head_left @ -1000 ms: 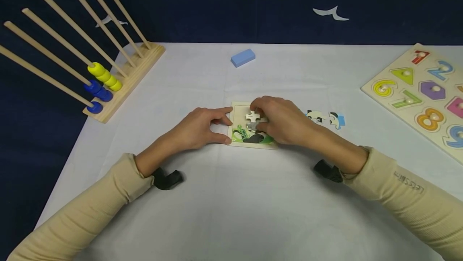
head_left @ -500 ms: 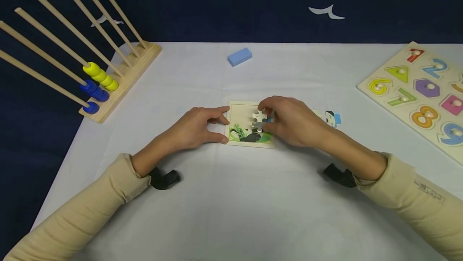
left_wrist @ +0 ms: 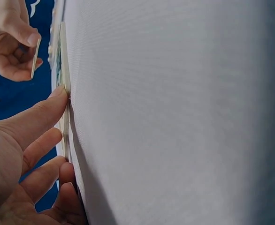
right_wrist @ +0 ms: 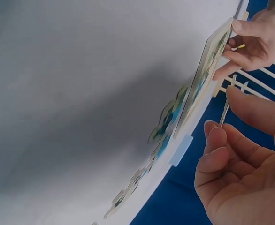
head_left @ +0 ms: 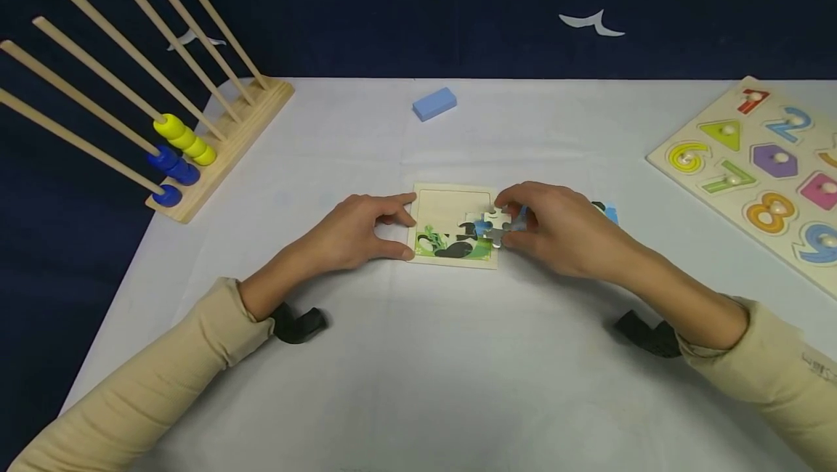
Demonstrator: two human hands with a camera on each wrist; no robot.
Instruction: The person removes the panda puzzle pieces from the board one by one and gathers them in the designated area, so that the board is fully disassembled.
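A small wooden jigsaw puzzle board [head_left: 447, 203] lies on the table, with panda picture pieces [head_left: 451, 243] filling its near part. My left hand [head_left: 353, 232] holds the board's left edge, thumb by the near corner and fingers farther along. Over the board's right rim, my right hand [head_left: 565, 229] pinches a puzzle piece [head_left: 497, 225] between thumb and fingers. The right wrist view shows this piece [right_wrist: 225, 110] edge-on, raised above the board. Loose puzzle pieces [right_wrist: 168, 115] lie right of the board; in the head view the right hand mostly hides them.
At the left stands a wooden bead rack [head_left: 225, 149] with tall rods and yellow and blue beads. A blue block [head_left: 434, 104] lies toward the back. A number and shape board [head_left: 745, 160] lies at the right. Dark cloth [head_left: 405, 14] hangs behind the white table.
My right hand has carried the pinched puzzle piece rightward from over the middle of the board to its right rim, uncovering blue and black parts beneath. The left hand keeps its place.
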